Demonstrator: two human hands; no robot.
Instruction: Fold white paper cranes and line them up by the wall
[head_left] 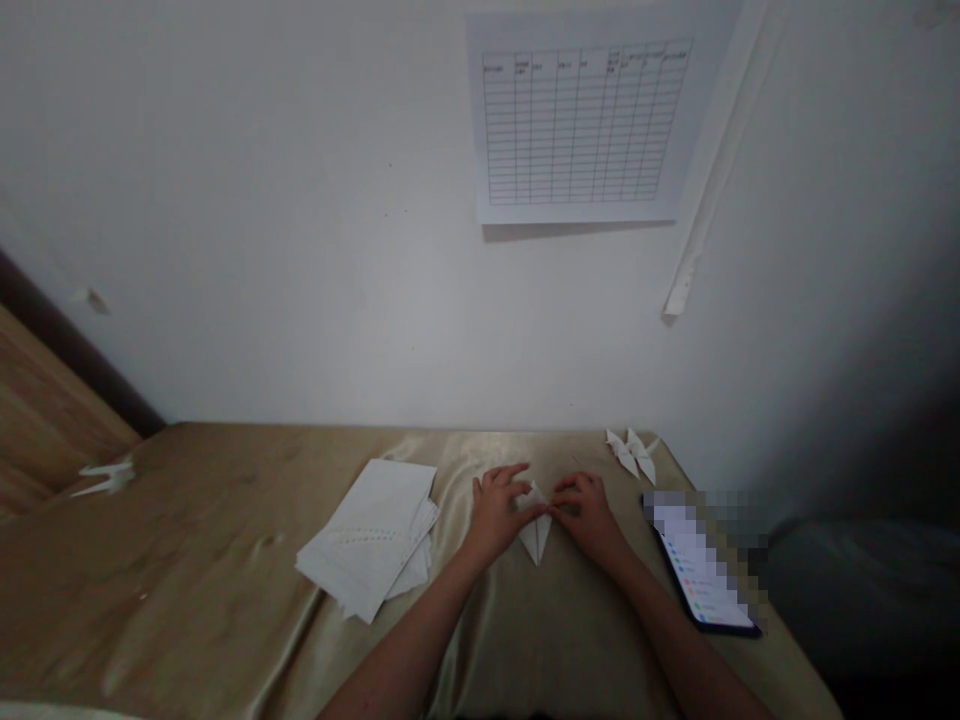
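A small white folded paper piece [535, 537] lies on the tan satin tablecloth [225, 600], its narrow tip pointing toward me. My left hand [499, 510] pinches its upper left edge with curled fingers. My right hand [589, 512] pinches the upper right edge, fingers closed. Both hands meet over the top of the piece and hide part of it.
A stack of white paper sheets [375, 538] lies left of my hands. Two finished folded paper figures [632, 453] sit at the table's back right. A phone with a lit screen [701, 570] lies at the right. A printed table sheet [581, 120] hangs on the wall.
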